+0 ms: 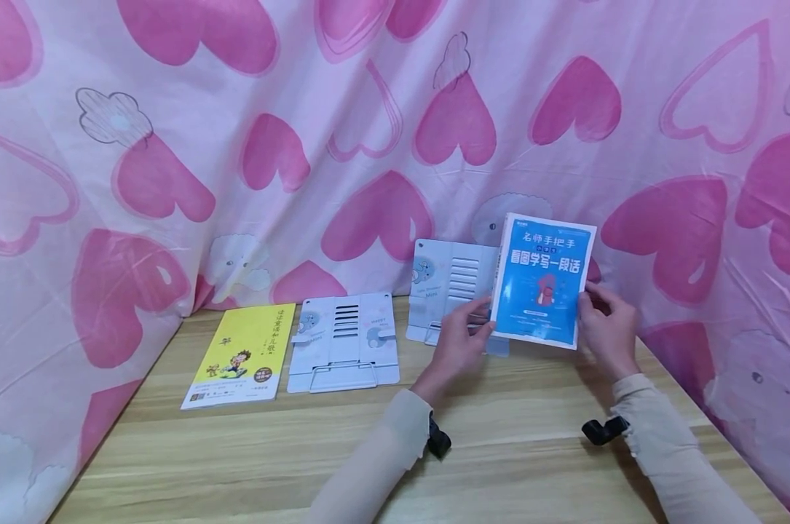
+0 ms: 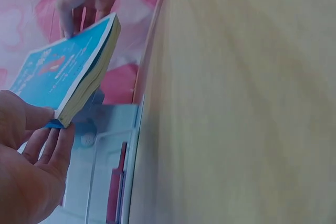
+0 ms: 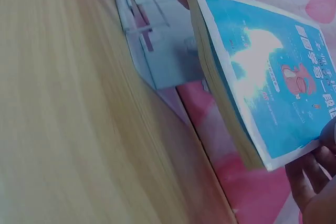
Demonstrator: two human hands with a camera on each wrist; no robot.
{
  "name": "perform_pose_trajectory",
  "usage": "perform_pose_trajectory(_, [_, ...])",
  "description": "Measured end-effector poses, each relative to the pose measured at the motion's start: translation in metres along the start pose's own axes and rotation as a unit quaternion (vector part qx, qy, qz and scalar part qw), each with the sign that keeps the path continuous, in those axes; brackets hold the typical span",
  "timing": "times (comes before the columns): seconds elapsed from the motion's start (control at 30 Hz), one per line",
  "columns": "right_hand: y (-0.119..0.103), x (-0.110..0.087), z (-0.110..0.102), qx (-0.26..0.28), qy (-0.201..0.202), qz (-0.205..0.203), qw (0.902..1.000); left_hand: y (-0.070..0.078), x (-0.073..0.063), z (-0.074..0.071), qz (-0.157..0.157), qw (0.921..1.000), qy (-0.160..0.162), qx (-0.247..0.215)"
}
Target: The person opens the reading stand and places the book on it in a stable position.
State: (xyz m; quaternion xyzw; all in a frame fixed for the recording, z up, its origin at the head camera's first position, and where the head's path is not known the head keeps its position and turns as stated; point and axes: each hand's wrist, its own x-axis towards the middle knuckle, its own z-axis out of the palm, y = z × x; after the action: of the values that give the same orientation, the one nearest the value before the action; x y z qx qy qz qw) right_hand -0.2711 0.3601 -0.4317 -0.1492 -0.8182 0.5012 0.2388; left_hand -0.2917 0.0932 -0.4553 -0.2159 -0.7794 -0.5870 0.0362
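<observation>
Both hands hold a thick blue book [image 1: 544, 280] with a white border, upright and slightly tilted above the table. At its lower left corner, my left hand [image 1: 459, 342] pinches the book between thumb and fingers, clearer in the left wrist view [image 2: 37, 153]. My right hand [image 1: 609, 327] grips the opposite edge, its thumb on the cover side. Behind the book stands a pale blue metal book stand [image 1: 427, 313], partly hidden by the book and my left hand. The book's page edges face down in the right wrist view.
A second pale blue book stand [image 1: 345, 342] leans to the left, its wire ledge at the front. Beside it, a yellow book [image 1: 244, 353] lies on the wooden table [image 1: 237, 466]. A pink heart-patterned curtain [image 1: 368, 145] hangs behind and at both sides.
</observation>
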Motion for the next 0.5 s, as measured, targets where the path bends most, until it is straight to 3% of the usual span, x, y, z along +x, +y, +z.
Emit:
perform_pose_trajectory(0.13, [-0.008,-0.007,0.005,0.013,-0.007,-0.027,0.9995,-0.004,0.002,-0.013,0.008,0.9999,0.01,-0.004])
perform_pose_trajectory(0.27, [-0.016,-0.014,0.014,0.015,-0.016,-0.083,0.9963,-0.009,0.003,-0.029,0.008,0.9997,0.022,0.0])
perform_pose_trajectory(0.5, [-0.029,-0.029,0.034,0.025,-0.067,-0.134,0.9884,-0.018,0.004,-0.056,-0.003,0.9987,0.05,0.011])
